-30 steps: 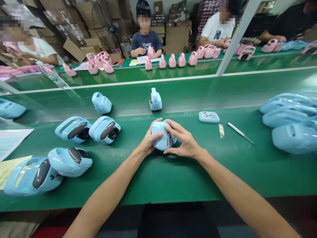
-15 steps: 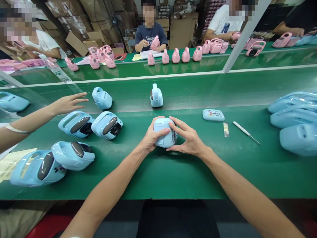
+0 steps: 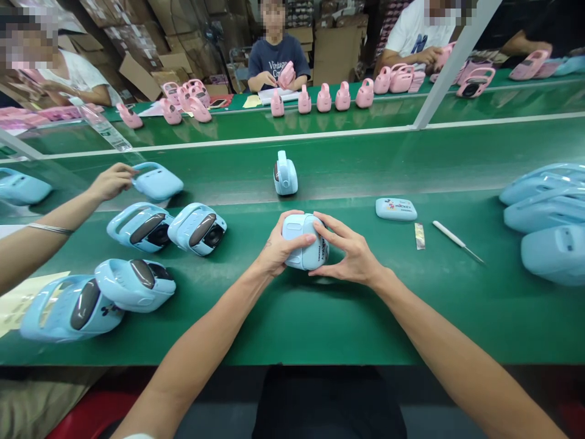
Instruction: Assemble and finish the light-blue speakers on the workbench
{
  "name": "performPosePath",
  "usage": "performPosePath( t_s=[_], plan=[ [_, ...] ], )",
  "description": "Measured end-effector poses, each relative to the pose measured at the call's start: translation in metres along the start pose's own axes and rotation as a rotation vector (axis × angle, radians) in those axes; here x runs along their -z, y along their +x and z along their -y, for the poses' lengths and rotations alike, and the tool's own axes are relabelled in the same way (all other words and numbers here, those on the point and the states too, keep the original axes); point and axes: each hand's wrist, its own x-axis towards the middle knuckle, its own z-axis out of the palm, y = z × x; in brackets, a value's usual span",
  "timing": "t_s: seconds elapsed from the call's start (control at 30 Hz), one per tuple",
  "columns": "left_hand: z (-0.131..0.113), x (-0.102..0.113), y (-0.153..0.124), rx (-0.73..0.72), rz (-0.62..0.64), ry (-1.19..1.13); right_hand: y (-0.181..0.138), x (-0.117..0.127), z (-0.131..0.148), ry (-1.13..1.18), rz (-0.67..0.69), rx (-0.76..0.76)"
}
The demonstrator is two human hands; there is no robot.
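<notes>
Head view's got the left hand (image 3: 274, 250) and right hand (image 3: 354, 253) clamped on opposite sides of a blue casing (image 3: 302, 256) mid-frame, probably to steady it.

Here's the casing (image 3: 297, 241) between left hand (image 3: 275, 247) and right hand (image 3: 351, 251), above the middle of the table (image 3: 329, 329); one speaker (image 3: 286, 175) sits behind, beyond the far edge. Rightward, near that edge: panel (image 3: 396, 209), strip (image 3: 419, 236) before it, then screwdriver (image 3: 449, 235). Four more speakers (image 3: 194, 227) crowd the left, housings (image 3: 555, 255) the right.
</notes>
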Motion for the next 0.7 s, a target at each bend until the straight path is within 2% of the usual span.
performPosePath(
  t_s=[0.13,0.3,0.43,0.7],
  plan=[
    [-0.0010,-0.0004,-0.0003,-0.001,-0.001,0.007,0.0007,0.0013,0.0002,0.006,-0.010,0.030],
    [-0.0043,-0.0013,-0.0012,0.013,0.011,0.007,-0.0006,0.0007,-0.0007,0.002,0.017,-0.026],
    [-0.0036,-0.0005,-0.0006,0.016,0.011,-0.005,0.0000,-0.0030,0.0015,0.026,-0.003,-0.013],
    [0.0010,-0.0031,0.0011,0.007,-0.021,-0.049,-0.0018,-0.0062,0.0052,0.098,0.037,-0.130]
  ],
)
